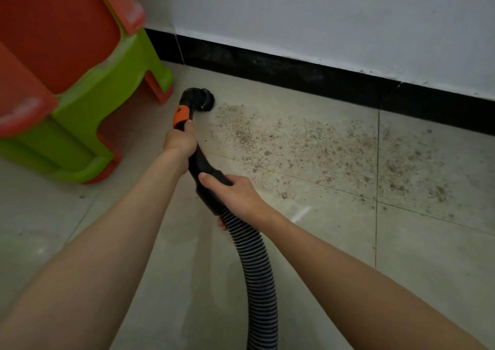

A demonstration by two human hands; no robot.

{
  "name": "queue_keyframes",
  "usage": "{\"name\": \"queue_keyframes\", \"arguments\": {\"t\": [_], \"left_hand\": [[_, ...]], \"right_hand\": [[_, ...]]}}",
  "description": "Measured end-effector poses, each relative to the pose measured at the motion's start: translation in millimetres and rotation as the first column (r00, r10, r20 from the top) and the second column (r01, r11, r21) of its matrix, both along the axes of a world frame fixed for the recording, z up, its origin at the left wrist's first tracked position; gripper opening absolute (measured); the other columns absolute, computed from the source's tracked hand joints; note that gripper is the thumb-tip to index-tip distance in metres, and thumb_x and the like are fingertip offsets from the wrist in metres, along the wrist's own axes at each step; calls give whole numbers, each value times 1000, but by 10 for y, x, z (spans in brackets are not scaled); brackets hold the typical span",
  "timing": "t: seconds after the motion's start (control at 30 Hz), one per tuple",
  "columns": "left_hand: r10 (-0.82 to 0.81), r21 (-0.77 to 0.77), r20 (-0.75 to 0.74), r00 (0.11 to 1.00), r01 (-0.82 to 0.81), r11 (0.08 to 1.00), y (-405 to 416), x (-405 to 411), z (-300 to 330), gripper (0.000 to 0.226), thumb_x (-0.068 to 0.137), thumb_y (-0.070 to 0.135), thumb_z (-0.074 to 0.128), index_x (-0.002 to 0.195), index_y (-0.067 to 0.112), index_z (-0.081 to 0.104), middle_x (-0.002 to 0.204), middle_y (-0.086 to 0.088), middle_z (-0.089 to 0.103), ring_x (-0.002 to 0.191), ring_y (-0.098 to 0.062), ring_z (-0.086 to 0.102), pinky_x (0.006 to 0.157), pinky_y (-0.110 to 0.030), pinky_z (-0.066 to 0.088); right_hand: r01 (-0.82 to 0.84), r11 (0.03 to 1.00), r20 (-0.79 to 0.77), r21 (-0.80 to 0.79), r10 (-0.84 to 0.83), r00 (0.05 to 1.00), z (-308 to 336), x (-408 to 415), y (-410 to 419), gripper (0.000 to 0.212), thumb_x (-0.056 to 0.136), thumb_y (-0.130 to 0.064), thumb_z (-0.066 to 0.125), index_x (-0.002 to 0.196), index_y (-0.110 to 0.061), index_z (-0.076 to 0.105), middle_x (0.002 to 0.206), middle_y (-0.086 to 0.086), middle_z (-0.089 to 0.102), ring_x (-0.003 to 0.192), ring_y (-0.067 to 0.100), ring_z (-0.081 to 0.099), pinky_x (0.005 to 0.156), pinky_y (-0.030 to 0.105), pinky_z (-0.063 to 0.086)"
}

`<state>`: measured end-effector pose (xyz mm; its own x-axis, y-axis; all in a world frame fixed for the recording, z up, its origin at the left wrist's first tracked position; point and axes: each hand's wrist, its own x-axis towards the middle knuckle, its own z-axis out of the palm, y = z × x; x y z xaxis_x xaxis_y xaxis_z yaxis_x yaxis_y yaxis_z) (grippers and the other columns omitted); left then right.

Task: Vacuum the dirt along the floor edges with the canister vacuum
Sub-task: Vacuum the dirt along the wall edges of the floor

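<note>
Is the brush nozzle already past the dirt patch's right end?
No, the brush nozzle sits at the left end of the dirt.

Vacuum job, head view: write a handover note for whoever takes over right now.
Left hand grips the black handle just below its orange slider.
Right hand grips the handle's rear end where the ribbed hose joins.
Brush nozzle sits on the floor at the left end of the dirt, short of the black baseboard.
Done: nothing evident.
Left: the whole dirt band stretching right along the baseboard.
</note>
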<state>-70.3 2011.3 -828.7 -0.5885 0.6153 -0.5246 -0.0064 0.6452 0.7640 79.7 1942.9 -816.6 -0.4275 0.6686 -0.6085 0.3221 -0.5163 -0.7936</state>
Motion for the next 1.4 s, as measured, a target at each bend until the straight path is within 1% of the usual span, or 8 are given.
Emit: {"name": "queue_keyframes", "arguments": {"t": [0.3,0.5,0.63,0.77,0.97,1.13,1.3,1.4], "left_hand": [[-85,-28,-67,994,83,996,-24,153,100,52,97,42,42,127,0,47,116,-15,60,106,-34,59,91,-40,50],[-133,-7,14,991,133,991,10,308,129,52,97,43,43,123,-1,48,105,-17,61,101,-36,62,92,-47,51],[-165,4,45,985,165,986,36,473,122,51,97,43,42,123,-1,47,106,-20,62,97,-36,62,92,-48,51],[-194,12,71,978,193,981,46,634,102,52,97,43,43,125,0,46,109,-21,61,102,-37,61,93,-49,50],[-254,20,121,960,253,967,2,952,59,48,97,42,43,121,0,47,98,-14,56,90,-31,57,94,-48,50],[-301,36,153,941,299,953,-12,1252,70,52,97,42,44,128,0,45,106,-19,59,98,-34,59,93,-46,50],[-368,33,155,917,368,929,44,1589,103,50,97,42,43,126,1,45,102,-15,55,100,-34,59,93,-46,50],[-409,19,130,903,410,912,61,1795,104,50,98,42,43,126,1,47,111,-17,58,103,-34,59,92,-42,50]], "right_hand": [[85,995,-74,-48,-88,993,101,76,-186,47,88,-50,64,99,-5,57,76,14,60,44,20,57,44,27,50],[123,992,-61,-13,-124,990,135,217,-196,41,87,-51,63,92,-11,56,77,12,61,46,21,59,46,27,51],[152,988,-60,-13,-152,986,149,359,-217,42,87,-51,64,92,-10,56,78,12,61,46,22,58,46,28,51],[183,983,-49,-27,-184,982,159,497,-243,42,86,-51,64,95,-11,56,81,12,62,47,22,59,47,29,52],[231,973,-21,-3,-231,973,140,748,-367,40,86,-51,64,93,-12,55,80,12,62,49,23,60,47,29,52],[279,960,20,24,-280,960,161,966,-430,38,86,-52,63,92,-15,55,80,12,63,49,22,61,48,31,54],[360,933,14,5,-360,933,175,1184,-467,39,87,-51,62,93,-14,56,78,11,61,48,22,59,47,28,51],[410,912,18,3,-410,912,157,1320,-489,40,87,-51,63,93,-12,56,76,11,61,48,23,59,48,29,52]]}}
